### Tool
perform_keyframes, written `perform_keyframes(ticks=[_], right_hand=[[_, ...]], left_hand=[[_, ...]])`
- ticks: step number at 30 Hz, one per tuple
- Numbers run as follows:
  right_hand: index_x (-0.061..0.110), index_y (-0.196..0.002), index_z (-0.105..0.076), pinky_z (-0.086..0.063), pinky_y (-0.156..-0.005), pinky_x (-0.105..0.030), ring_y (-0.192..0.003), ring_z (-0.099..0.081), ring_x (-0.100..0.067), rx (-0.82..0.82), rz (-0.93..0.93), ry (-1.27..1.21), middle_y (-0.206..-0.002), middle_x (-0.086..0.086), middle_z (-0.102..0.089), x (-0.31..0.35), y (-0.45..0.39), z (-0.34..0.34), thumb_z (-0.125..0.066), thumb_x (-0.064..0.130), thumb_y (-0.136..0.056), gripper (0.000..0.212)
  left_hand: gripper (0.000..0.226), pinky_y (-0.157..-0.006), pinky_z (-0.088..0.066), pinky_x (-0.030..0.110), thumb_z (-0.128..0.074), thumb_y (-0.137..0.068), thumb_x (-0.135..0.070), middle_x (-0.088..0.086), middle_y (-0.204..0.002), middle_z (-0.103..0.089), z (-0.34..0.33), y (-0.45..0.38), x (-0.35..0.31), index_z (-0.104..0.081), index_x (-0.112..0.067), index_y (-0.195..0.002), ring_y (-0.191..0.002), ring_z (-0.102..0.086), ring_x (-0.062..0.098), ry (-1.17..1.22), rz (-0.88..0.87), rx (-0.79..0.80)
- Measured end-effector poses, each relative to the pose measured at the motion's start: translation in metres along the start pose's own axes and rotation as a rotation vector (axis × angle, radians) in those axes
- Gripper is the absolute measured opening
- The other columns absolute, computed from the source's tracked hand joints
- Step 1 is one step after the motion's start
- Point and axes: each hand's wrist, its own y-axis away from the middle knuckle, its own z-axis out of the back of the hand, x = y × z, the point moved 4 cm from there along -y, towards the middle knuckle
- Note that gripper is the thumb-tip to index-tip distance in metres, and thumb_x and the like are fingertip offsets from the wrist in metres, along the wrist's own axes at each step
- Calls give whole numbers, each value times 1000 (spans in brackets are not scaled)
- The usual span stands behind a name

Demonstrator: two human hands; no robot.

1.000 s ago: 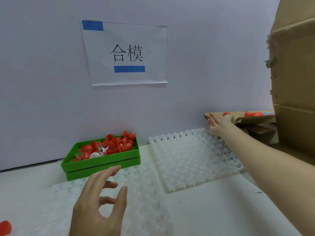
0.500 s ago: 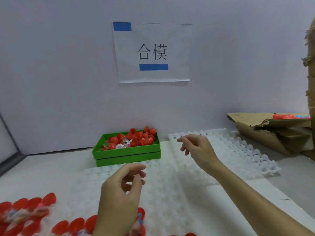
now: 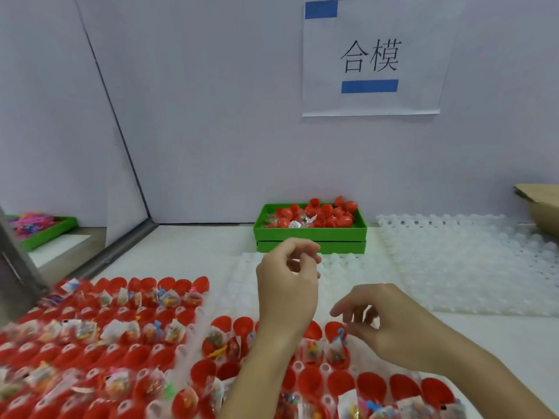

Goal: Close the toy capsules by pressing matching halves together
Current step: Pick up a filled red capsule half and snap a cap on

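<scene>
Both of my hands hover above the surface (image 3: 193,246), neither grasping anything I can see. Left hand (image 3: 287,285) is raised, back toward the camera, fingers loosely curled with thumb and forefinger tips close together near the top; nothing visible between them. Right hand (image 3: 384,322) hangs lower and to the right, fingers relaxed and drooping, tips just above a red capsule half (image 3: 334,328) that carries a small packet with a blue hook (image 3: 341,335).

Open red capsule halves (image 3: 121,343) sit in rows across clear plastic trays in the near left and centre, most with a small wrapped toy packet (image 3: 169,297) inside. The nearest row at lower right shows several red halves (image 3: 370,385) with open mouths up. The left part of this spread is blurred; I cannot tell details there.

Beyond my hands, an unfilled clear tray (image 3: 242,285) lies on the surface, and another clear dimpled tray (image 3: 465,267) lies to the right. A green bin (image 3: 311,238) stands against the back wall, heaped with loose red halves (image 3: 320,213) and a few packets. A paper sign (image 3: 372,58) with two characters and blue tape hangs on the wall. A second green bin (image 3: 45,231) with bright pink bits sits far left, past a partition. A cardboard edge (image 3: 541,207) shows at far right.
</scene>
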Motion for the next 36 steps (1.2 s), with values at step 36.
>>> perform_keyframes(ticks=[36], right_hand=[[29,-88,-77,-54,-68,-16,-76,-69,-3,-280,45,-273,-80,15,-74,-10,15,35,-75,32,-82,7]], left_hand=[[50,-72,-55,16,-64,-68,-69,-22,-106,-64,-29,15,8,-61,-43,-110,-96,-65,-1,-57,31,508]])
